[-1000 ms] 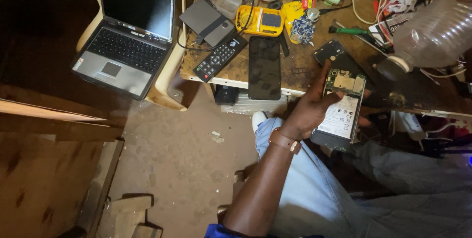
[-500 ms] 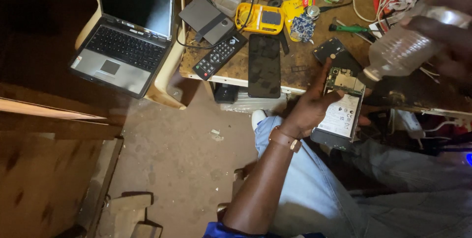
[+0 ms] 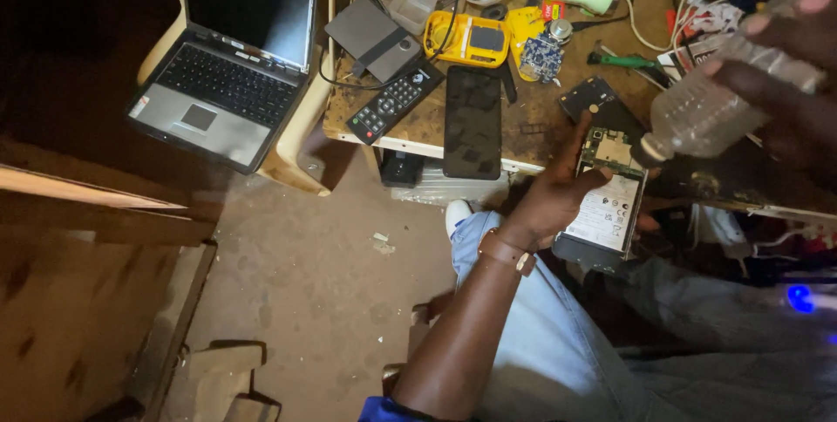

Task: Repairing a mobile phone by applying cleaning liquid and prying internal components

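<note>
Right grip [image 3: 776, 73], bottle [image 3: 697, 112] now lower

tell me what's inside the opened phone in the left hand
Inside the opened black phone, held by the left hand, a green circuit board sits above a white labelled battery. The hand's thumb and palm cover its left edge.

We see the opened phone [image 3: 608, 204] in our left hand [image 3: 549, 200] before the table [image 3: 540, 130], the bottle [image 3: 706, 112] in our right hand [image 3: 776, 82] tipped just above it; remote [image 3: 394, 101] and laptop [image 3: 228, 64] lie further left
</note>
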